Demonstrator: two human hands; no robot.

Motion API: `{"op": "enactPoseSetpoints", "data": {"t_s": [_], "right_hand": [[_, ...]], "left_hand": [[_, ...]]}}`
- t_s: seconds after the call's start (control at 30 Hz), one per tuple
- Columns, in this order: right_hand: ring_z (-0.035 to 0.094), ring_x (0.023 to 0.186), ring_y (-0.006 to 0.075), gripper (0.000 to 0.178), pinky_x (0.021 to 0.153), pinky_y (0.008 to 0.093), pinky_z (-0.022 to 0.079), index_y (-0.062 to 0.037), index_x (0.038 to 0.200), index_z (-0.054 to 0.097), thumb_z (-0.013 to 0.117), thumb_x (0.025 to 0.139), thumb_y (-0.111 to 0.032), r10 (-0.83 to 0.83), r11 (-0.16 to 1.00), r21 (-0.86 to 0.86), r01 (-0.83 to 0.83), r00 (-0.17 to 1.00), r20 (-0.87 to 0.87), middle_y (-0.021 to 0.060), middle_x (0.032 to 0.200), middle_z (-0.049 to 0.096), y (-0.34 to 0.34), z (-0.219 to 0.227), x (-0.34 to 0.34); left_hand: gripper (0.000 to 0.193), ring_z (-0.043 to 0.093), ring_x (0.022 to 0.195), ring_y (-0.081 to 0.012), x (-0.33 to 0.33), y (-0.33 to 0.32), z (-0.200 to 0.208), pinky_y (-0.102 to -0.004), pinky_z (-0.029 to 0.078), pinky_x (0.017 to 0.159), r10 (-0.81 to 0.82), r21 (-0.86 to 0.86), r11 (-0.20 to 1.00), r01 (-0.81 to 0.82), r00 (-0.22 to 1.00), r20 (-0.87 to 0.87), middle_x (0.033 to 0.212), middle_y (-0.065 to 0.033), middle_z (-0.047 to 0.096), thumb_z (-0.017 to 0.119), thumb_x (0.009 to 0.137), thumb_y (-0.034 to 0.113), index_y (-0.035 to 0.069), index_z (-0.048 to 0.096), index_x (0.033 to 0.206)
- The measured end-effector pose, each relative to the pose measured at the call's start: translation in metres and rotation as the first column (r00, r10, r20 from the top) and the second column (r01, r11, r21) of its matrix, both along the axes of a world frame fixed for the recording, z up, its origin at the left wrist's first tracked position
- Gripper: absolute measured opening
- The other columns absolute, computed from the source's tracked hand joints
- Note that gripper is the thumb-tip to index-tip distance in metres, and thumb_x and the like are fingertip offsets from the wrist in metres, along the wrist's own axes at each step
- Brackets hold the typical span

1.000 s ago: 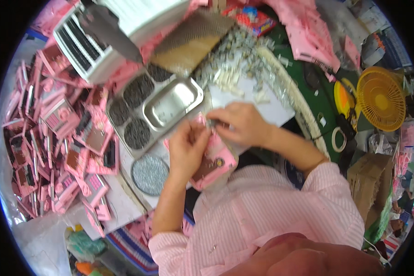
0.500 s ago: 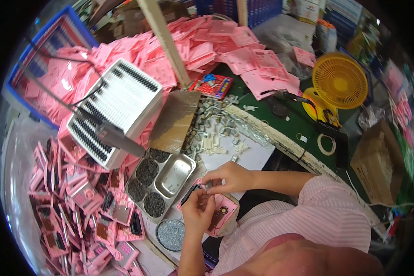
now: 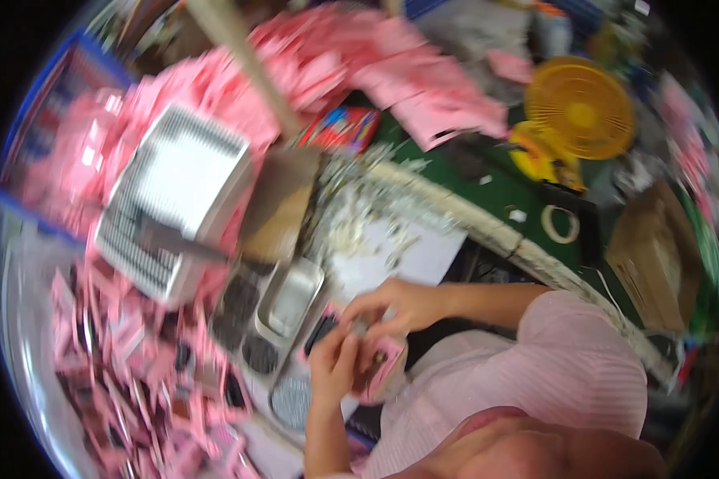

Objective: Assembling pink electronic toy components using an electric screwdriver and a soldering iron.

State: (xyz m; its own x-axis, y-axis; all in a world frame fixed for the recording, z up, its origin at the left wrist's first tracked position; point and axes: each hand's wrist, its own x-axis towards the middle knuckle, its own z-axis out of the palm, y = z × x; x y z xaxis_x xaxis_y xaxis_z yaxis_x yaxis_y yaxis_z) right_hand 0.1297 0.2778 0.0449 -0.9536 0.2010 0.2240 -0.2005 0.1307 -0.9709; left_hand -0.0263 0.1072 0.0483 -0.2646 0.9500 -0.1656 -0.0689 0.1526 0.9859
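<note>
My left hand [image 3: 331,367] is closed at the edge of a pink plastic casing [image 3: 387,374], which lies tilted close to my body. A black part [image 3: 318,334] shows along the casing's far left side. Just above it my right hand [image 3: 406,306] is pinched on a small greyish piece [image 3: 360,327], too blurred to name. The fingertips of both hands nearly meet there. Inside the casing are darker parts, partly hidden by my fingers.
Left of my hands stands a metal tray [image 3: 291,297] with dark small parts in its round cups, beside a round dish [image 3: 290,401] of grey bits. Pink assembled units [image 3: 160,383] are heaped at left. A white rack [image 3: 176,191], cardboard piece [image 3: 276,207] and yellow fan [image 3: 579,108] stand farther off.
The whole view has shifted and blurred as my head moved, so the bench appears farther left and up. My hands stay together over the casing, with the right still pinching.
</note>
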Motion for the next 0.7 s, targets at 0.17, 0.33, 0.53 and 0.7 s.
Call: {"op": "enactPoseSetpoints", "data": {"t_s": [0.17,0.33,0.53,0.7], "right_hand": [[0.057,0.072,0.004,0.044,0.069,0.0227,0.047,-0.0044,0.131,0.061,0.072,0.089,-0.001,-0.082,0.954,-0.275,0.12,0.986,0.145,-0.0023,0.075,0.059,0.013,-0.005,0.02],[0.061,0.078,0.0075,0.043,0.076,0.0242,0.05,0.0,0.132,0.059,0.069,0.091,0.0,-0.082,0.912,-0.382,0.152,0.978,0.193,-0.0003,0.082,0.06,0.017,-0.006,0.023],[0.063,0.08,0.0088,0.044,0.078,0.0256,0.049,-0.0008,0.133,0.059,0.07,0.09,0.0,-0.1,0.905,-0.382,0.186,0.967,0.233,0.0015,0.082,0.063,0.028,-0.021,0.035],[0.063,0.079,0.0089,0.044,0.078,0.0257,0.048,-0.0009,0.133,0.059,0.07,0.09,0.0,-0.098,0.908,-0.376,0.187,0.965,0.244,0.0015,0.081,0.064,0.027,-0.022,0.034]], "left_hand": [[0.021,0.062,0.068,-0.0087,-0.054,0.035,0.027,-0.0256,0.05,0.062,0.049,0.014,0.998,-0.053,0.746,-0.664,0.076,-0.0042,0.068,0.067,0.098,0.017,-0.003,0.071,0.103],[0.014,0.068,0.076,-0.0367,-0.113,0.103,0.012,-0.0438,0.052,0.07,0.196,0.138,0.976,-0.166,0.413,-0.889,0.079,-0.0176,0.07,0.069,0.088,0.015,0.001,0.071,0.088],[0.015,0.07,0.077,-0.0336,-0.149,0.171,-0.031,-0.0418,0.054,0.072,0.358,0.309,0.93,-0.197,0.301,-0.884,0.083,-0.017,0.071,0.071,0.086,0.017,0.003,0.074,0.093],[0.011,0.068,0.089,-0.0346,-0.159,0.203,-0.039,-0.0445,0.055,0.078,0.359,0.316,0.922,-0.225,0.188,-0.914,0.095,-0.0132,0.068,0.072,0.085,0.016,0.009,0.076,0.092]]}}
